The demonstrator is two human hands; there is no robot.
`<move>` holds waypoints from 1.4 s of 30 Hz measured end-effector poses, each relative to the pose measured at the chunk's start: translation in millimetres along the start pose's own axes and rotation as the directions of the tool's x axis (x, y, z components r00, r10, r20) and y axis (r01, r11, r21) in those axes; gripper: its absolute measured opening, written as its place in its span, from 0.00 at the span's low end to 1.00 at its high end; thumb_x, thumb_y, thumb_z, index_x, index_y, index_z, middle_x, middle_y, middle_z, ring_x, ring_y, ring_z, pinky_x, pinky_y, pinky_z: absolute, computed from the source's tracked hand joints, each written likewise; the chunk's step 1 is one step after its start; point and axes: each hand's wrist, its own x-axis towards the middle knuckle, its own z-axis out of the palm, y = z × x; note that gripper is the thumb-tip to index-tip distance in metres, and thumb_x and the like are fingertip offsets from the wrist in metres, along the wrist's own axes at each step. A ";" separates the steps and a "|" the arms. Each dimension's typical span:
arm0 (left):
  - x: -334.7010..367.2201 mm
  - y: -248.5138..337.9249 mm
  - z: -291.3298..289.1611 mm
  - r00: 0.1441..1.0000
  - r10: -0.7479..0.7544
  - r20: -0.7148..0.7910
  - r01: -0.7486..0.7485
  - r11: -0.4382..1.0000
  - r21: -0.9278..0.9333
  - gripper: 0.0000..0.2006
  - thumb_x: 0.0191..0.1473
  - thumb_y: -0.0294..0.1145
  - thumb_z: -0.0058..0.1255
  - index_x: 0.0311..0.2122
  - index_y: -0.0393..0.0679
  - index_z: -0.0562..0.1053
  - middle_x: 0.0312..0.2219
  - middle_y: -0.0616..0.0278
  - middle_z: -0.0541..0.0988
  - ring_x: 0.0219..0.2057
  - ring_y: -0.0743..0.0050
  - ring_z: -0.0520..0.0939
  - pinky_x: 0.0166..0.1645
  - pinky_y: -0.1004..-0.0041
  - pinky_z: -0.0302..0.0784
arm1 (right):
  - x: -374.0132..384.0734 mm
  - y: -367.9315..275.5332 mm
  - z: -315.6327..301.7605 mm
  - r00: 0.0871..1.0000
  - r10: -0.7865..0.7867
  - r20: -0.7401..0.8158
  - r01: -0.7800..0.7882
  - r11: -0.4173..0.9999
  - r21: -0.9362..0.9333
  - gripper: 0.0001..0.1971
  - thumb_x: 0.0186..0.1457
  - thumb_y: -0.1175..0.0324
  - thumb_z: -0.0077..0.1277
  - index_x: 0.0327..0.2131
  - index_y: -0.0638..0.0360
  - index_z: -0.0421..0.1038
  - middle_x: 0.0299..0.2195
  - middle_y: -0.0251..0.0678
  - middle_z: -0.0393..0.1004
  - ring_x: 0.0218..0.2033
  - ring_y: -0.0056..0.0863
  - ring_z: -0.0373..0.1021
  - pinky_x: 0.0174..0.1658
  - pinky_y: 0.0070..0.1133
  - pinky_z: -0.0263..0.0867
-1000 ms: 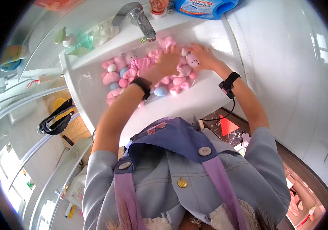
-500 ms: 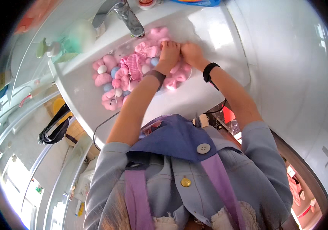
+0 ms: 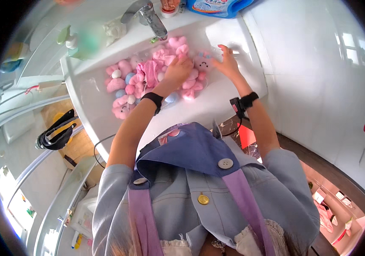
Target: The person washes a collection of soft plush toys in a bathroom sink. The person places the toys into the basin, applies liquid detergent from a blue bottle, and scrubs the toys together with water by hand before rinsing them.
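Note:
A heap of pink plush pieces with blue and white pom-poms and thin white cords lies in the white sink. Among them is a pink striped cloth piece. My left hand rests on the right part of the heap, its fingers curled over a pink plush piece and partly hidden. Right of it, a pale pink cloud-shaped plush shows a stitched face and small blue bows. My right hand is beside that cloud, empty, with thumb and fingers spread; I cannot tell whether the thumb touches it.
A chrome faucet reaches over the sink's back edge. Behind stand a blue package and a red-and-white container. A pump bottle is at the back left. A white wall rises on the right; glass shelving is at left.
My right hand has opened and moved right, away from my left hand. The cloud-shaped plush with a face now shows between them. My left hand has shifted slightly nearer to me.

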 end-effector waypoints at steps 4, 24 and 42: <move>-4.6 -1.7 -31.4 0.918 -0.397 0.019 0.284 0.621 -0.730 0.13 0.44 0.32 0.46 0.37 0.41 0.69 0.32 0.58 0.73 0.36 0.65 0.73 0.39 0.69 0.68 | -15.5 -23.8 -25.1 0.982 0.151 0.117 -0.190 0.842 0.505 0.25 0.48 0.61 0.51 0.48 0.60 0.57 0.45 0.42 0.65 0.43 0.27 0.66 0.45 0.27 0.61; -42.6 2.5 -100.8 0.770 -0.106 0.629 0.061 -0.969 -0.238 0.27 0.52 0.49 0.40 0.46 0.32 0.60 0.41 0.45 0.66 0.46 0.50 0.67 0.53 0.52 0.63 | -30.6 -152.0 -12.7 0.976 0.217 0.035 -0.114 0.360 0.926 0.09 0.47 0.68 0.49 0.32 0.63 0.68 0.27 0.30 0.69 0.29 0.18 0.66 0.32 0.16 0.63; -35.4 12.8 -48.0 0.929 0.071 0.363 0.075 -0.997 0.003 0.35 0.51 0.64 0.29 0.52 0.40 0.61 0.51 0.55 0.65 0.53 0.62 0.63 0.57 0.64 0.54 | -12.5 -128.3 22.2 0.988 0.040 0.152 -0.099 0.910 0.403 0.11 0.51 0.65 0.48 0.38 0.58 0.70 0.34 0.34 0.72 0.35 0.28 0.68 0.40 0.19 0.62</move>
